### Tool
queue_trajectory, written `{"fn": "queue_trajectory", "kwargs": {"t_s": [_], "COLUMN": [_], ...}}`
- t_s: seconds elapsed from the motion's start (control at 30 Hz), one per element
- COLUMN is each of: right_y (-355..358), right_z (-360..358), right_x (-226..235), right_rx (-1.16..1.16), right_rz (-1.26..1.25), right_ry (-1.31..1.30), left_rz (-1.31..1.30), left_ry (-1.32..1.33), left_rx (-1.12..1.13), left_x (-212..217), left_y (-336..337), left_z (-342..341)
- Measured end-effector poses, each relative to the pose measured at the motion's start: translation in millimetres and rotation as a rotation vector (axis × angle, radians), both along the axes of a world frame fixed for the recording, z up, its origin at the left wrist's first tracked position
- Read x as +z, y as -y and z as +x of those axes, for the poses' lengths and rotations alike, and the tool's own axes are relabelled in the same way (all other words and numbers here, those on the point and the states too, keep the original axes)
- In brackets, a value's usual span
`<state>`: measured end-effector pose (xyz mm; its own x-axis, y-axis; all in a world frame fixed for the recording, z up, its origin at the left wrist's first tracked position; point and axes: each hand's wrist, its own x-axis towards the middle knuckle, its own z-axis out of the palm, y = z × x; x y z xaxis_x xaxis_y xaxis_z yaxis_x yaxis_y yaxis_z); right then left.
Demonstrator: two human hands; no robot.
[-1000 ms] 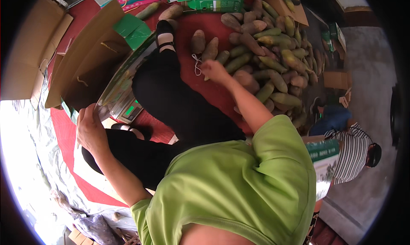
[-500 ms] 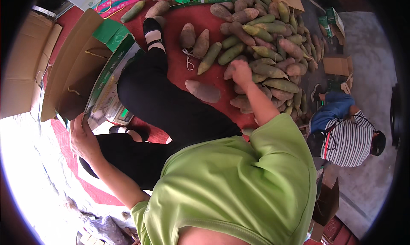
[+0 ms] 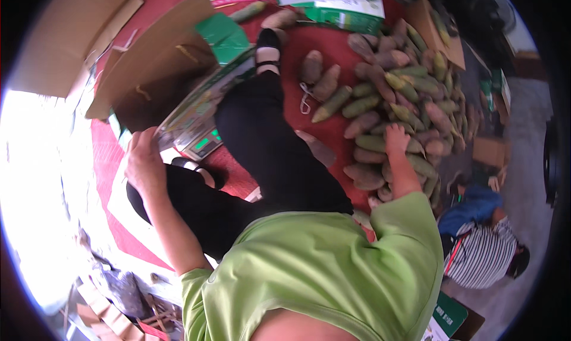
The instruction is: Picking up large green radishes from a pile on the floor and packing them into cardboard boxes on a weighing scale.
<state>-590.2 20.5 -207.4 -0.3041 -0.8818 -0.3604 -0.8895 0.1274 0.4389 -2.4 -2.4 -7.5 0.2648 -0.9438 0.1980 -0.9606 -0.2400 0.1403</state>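
Observation:
My left hand (image 3: 146, 162) is closed on the near edge of an open cardboard carton (image 3: 163, 88), its thumb and fingers pinching the rim. The carton tilts beside my knee, and a scale (image 3: 199, 144) with a lit green display shows by its printed side. My right hand (image 3: 397, 140) reaches into a big heap of long green and reddish radishes. Its fingers curl down over a green radish (image 3: 372, 143) in the heap; the fingertips are hidden and slightly blurred. A reddish radish (image 3: 361, 125) lies just left of that hand.
Two loose radishes (image 3: 325, 82) lie on the red carpet (image 3: 291, 40) near a white looped cord (image 3: 306, 100). A green and white box (image 3: 342, 8) stands at the far side. At the right a person in a striped shirt (image 3: 482, 255) crouches by more cartons (image 3: 491, 152).
The whole view has shifted, carrying the scene right and down. My right hand has left the reddish radish and moved right, deeper into the heap. The left hand stays on the carton rim.

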Motion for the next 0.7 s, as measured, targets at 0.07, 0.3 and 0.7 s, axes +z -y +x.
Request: {"fn": "queue_trajectory", "kwargs": {"t_s": [0.07, 0.3, 0.7], "right_y": [3.2, 27.0, 133.3], "right_z": [4.0, 30.2, 165.1], "right_x": [5.7, 48.5, 216.4], "right_rx": [-0.037, -0.077, 0.001], "right_rz": [0.018, -0.384, -0.853], "right_ry": [-0.001, 0.428, 1.510], "left_rz": [0.011, -0.052, -0.080], "left_ry": [-0.024, 0.055, 0.065], "left_rx": [0.009, -0.099, -0.155], "left_x": [4.0, 6.7, 6.0], "left_y": [0.7, -5.0, -5.7], "left_z": [-4.4, -0.9, 4.8]}}
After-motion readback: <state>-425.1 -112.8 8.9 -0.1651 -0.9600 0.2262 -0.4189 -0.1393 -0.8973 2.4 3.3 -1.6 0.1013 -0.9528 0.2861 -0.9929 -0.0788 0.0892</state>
